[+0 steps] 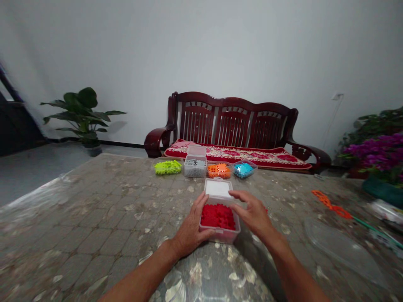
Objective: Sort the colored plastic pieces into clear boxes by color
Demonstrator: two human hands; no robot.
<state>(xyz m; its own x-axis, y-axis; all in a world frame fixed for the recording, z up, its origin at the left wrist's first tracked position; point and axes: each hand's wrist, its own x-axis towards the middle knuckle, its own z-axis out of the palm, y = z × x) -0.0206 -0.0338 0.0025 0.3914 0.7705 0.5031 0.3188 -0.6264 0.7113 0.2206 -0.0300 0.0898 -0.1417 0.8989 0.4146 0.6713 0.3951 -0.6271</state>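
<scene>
A clear plastic box (222, 238) stands on the table before me, filled with red interlocking plastic pieces (218, 216). Its hinged lid (218, 188) is tipped up and back on the far side. My left hand (192, 226) is wrapped round the left side of the box, fingers along the wall and thumb at the front rim. At the right side, my right hand (252, 212) has its thumb and fingers apart, with the index fingertip by the lid's right edge; whether it touches is hard to tell. A bit of red shows just beyond that hand.
Behind stand containers of lime-green pieces (168, 167), grey pieces (195, 167) with lid raised, orange pieces (219, 170) and blue pieces (243, 169). On the right lie an orange plastic item (330, 204) and a clear plastic sheet or lid (343, 247). A wooden bench (233, 121) stands beyond the table.
</scene>
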